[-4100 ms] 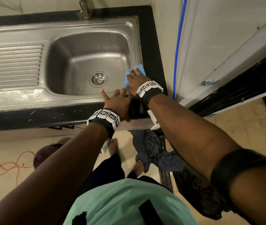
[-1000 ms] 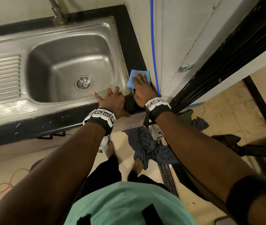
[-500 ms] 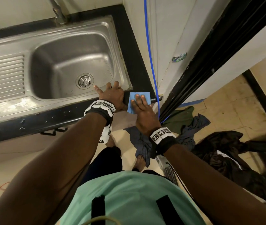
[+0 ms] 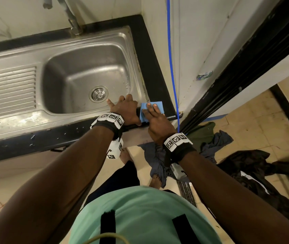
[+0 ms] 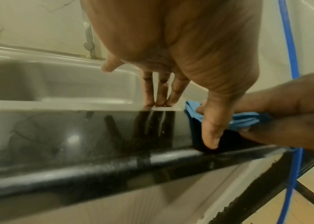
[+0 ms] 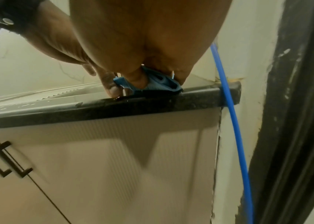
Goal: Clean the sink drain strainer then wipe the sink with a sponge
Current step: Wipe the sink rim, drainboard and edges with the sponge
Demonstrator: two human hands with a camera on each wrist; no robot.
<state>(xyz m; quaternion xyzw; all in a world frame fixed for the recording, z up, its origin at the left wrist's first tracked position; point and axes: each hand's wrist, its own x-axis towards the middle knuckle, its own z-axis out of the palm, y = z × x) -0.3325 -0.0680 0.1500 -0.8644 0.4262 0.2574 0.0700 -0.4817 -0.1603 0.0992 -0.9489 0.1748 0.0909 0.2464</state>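
Note:
The steel sink (image 4: pixel 87 55) has its round drain strainer (image 4: pixel 98 94) seated in the basin floor. A folded blue sponge cloth (image 4: pixel 157 106) lies on the black counter (image 4: pixel 154 67) at the front right corner. My right hand (image 4: pixel 155 118) presses flat on it with straight fingers. In the right wrist view the sponge cloth (image 6: pixel 160 83) bunches under the palm, beside the thumb. My left hand (image 4: pixel 125 110) rests open on the sink's front right rim, holding nothing. In the left wrist view its fingertips (image 5: pixel 158 100) touch the rim, next to the sponge cloth (image 5: pixel 248 119).
A tap (image 4: pixel 71 20) rises behind the basin and a ribbed drainboard (image 4: pixel 8 90) lies to its left. A blue cable (image 4: pixel 172 67) runs down the wall by the counter's end. Cabinet doors with dark handles (image 6: pixel 5 159) sit below. Clothes (image 4: pixel 210 138) lie on the floor.
Over the last second my right hand slid the sponge cloth back along the right counter strip to the front corner. My left hand stayed on the rim.

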